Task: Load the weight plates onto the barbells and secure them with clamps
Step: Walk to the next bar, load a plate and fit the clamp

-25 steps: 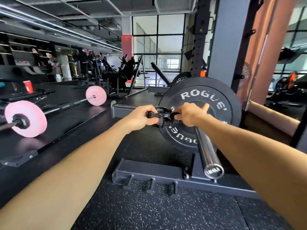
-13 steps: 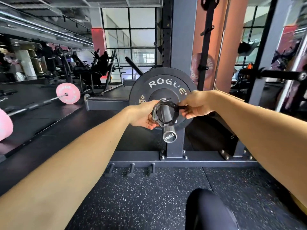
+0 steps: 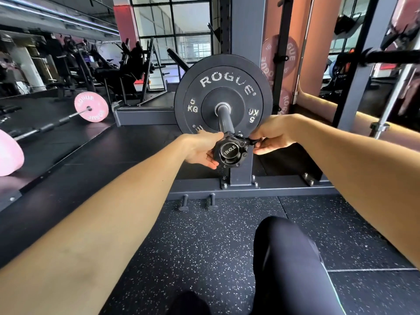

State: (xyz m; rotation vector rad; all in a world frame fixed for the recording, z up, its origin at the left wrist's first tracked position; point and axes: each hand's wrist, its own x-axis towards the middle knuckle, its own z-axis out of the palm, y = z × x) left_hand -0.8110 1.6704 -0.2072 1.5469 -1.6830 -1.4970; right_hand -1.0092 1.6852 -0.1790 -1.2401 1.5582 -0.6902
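Note:
A black 5 kg Rogue plate (image 3: 223,87) sits on the barbell sleeve (image 3: 224,119), which points straight at me. A black clamp (image 3: 236,142) rings the sleeve's outer tip, around the end cap (image 3: 230,151), well apart from the plate. My left hand (image 3: 202,148) cups the clamp's left side. My right hand (image 3: 271,135) pinches the clamp's lever on the right.
The grey rack upright (image 3: 247,30) and its base beam (image 3: 261,190) with two storage pegs (image 3: 197,202) stand behind the sleeve. A second barbell with pink plates (image 3: 91,106) lies on the left platform. Pink plates (image 3: 279,56) hang on the rack. My dark-clad knee (image 3: 286,251) is low in view.
The clamp, which sat near the plate a second ago, has come back along the sleeve to its outer tip, both hands still on it. My view swung round to face the sleeve end-on.

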